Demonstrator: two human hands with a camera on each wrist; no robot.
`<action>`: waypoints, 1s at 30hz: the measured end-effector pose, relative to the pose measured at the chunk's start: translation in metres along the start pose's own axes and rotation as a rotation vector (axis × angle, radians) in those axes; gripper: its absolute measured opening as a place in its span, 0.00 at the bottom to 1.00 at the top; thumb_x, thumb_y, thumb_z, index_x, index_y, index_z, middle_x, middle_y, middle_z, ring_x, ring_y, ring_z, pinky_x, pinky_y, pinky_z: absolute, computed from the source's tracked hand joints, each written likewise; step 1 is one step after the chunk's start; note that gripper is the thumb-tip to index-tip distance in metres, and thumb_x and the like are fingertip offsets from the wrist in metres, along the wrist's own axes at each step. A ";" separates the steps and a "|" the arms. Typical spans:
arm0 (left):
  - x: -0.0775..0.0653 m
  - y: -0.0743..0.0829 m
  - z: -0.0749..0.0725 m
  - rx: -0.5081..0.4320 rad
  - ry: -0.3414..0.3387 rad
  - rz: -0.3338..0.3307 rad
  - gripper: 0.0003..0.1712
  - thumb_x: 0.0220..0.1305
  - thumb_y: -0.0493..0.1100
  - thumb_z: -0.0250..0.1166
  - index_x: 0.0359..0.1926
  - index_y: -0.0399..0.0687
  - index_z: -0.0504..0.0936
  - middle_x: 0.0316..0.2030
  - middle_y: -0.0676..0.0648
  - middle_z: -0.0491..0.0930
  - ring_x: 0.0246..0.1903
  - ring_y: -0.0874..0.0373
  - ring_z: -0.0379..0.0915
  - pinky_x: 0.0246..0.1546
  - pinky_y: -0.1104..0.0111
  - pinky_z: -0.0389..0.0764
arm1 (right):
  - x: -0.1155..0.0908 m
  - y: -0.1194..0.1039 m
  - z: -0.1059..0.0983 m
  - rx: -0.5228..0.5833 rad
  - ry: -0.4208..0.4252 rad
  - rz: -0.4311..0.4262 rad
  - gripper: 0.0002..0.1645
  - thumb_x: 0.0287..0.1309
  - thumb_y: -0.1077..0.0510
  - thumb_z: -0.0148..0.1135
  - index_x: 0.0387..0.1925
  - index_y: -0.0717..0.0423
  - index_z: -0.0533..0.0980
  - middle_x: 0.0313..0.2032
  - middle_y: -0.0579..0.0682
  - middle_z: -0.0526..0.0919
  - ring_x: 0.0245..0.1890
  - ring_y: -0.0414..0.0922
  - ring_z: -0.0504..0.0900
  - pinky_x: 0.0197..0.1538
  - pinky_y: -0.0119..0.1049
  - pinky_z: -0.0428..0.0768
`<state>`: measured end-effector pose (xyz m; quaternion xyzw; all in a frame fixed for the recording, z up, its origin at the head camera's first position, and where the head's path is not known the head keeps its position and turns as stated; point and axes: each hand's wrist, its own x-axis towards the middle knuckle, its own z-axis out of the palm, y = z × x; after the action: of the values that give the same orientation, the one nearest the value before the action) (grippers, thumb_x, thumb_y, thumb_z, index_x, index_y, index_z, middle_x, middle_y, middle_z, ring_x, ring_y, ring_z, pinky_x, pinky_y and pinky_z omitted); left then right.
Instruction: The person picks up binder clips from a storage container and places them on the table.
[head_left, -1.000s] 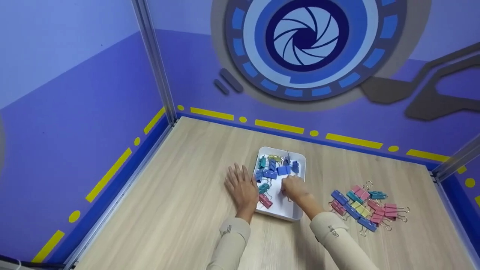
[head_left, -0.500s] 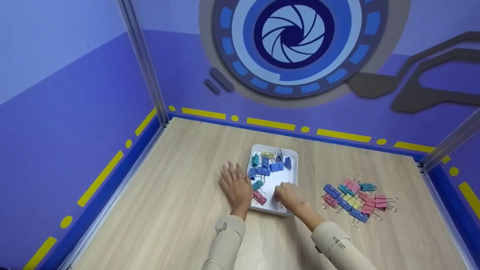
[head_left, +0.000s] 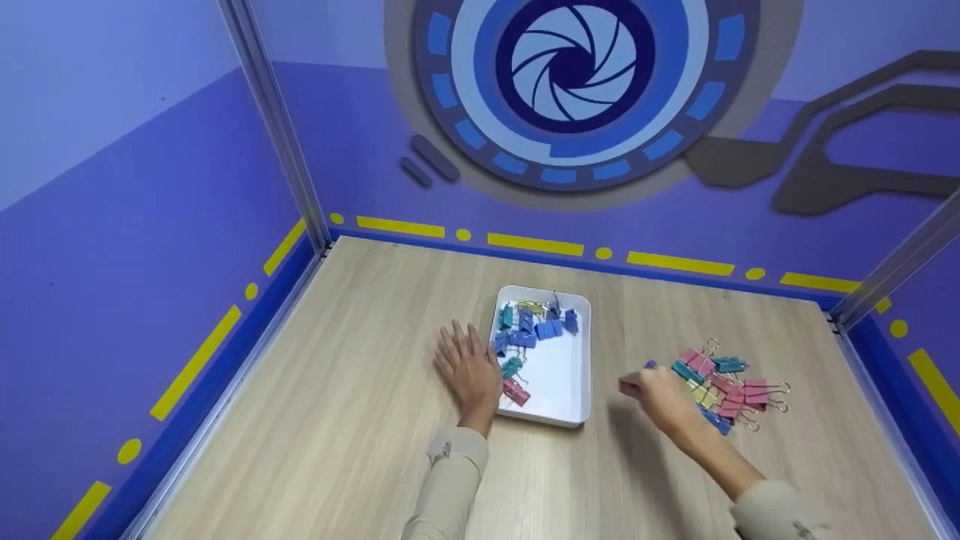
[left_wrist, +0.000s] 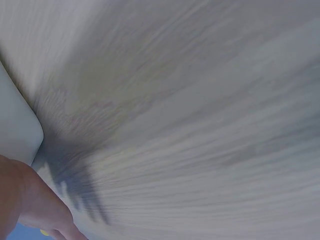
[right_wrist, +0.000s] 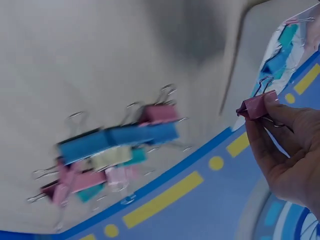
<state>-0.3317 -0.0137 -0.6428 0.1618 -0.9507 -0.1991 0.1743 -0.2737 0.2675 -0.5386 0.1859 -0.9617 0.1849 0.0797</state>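
Clip pile (head_left: pixel 726 388) partly hidden; right fingers (right_wrist: pixel 259 147) pinch pink clip (right_wrist: pixel 258 106).

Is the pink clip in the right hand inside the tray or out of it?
Out: in the head view, the clip, pinched by the right hand, is beside the tray, with bare table showing between.
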 end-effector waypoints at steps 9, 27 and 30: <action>0.003 0.003 -0.001 -0.031 0.033 0.010 0.32 0.78 0.56 0.50 0.76 0.49 0.66 0.80 0.43 0.56 0.80 0.40 0.45 0.78 0.39 0.51 | -0.040 0.058 -0.009 -0.084 -0.041 0.126 0.10 0.57 0.70 0.70 0.22 0.60 0.82 0.20 0.47 0.77 0.21 0.41 0.68 0.20 0.32 0.65; -0.001 0.003 -0.005 -0.002 -0.003 -0.004 0.32 0.78 0.56 0.51 0.77 0.51 0.65 0.80 0.44 0.54 0.81 0.41 0.45 0.79 0.41 0.51 | -0.047 0.071 0.009 -0.077 -0.113 0.179 0.08 0.63 0.66 0.67 0.26 0.59 0.82 0.20 0.45 0.73 0.22 0.42 0.69 0.22 0.33 0.66; 0.000 0.002 -0.004 -0.005 0.006 -0.002 0.32 0.77 0.56 0.52 0.76 0.50 0.66 0.80 0.43 0.55 0.80 0.40 0.46 0.78 0.41 0.52 | -0.040 0.066 0.002 -0.057 -0.153 0.175 0.07 0.62 0.68 0.66 0.27 0.60 0.81 0.20 0.45 0.71 0.22 0.41 0.68 0.22 0.32 0.65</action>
<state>-0.3305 -0.0131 -0.6380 0.1631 -0.9495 -0.2010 0.1774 -0.2631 0.3365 -0.5712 0.1125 -0.9824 0.1492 -0.0051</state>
